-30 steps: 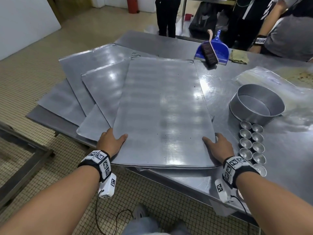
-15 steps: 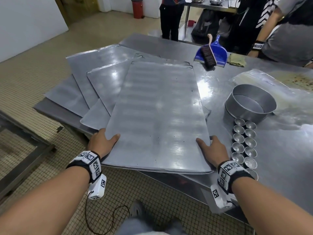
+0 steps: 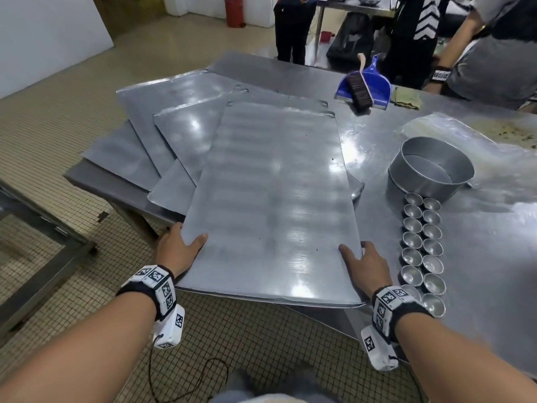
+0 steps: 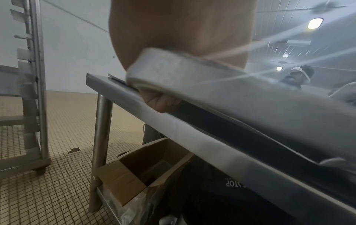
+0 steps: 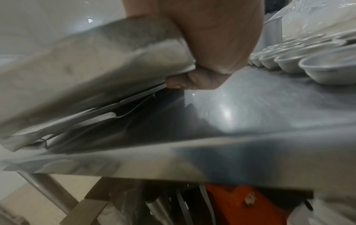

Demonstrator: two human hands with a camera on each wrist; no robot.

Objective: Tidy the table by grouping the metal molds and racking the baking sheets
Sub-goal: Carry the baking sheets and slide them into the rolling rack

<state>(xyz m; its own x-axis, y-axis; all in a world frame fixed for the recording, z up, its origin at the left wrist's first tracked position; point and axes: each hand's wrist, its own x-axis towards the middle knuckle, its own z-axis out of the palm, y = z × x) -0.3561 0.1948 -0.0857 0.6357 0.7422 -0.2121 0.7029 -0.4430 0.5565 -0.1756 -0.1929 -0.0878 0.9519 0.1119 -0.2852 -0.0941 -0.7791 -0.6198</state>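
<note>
Our left hand (image 3: 178, 249) and right hand (image 3: 366, 264) grip the top baking sheet (image 3: 273, 205) at its near corners, thumbs on top, over the table (image 3: 479, 251) edge — wrist views show fingers (image 4: 163, 102) curled underneath, seemingly lifting it.

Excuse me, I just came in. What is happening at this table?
A person is tidying a steel table. Both hands grip the near corners of the top baking sheet: the left hand and the right hand each have the thumb on top and the fingers curled underneath. Its near edge is raised and overhangs the table edge. More sheets lie fanned below it. To the right, small metal molds stand in two rows beside a round cake pan.
</note>
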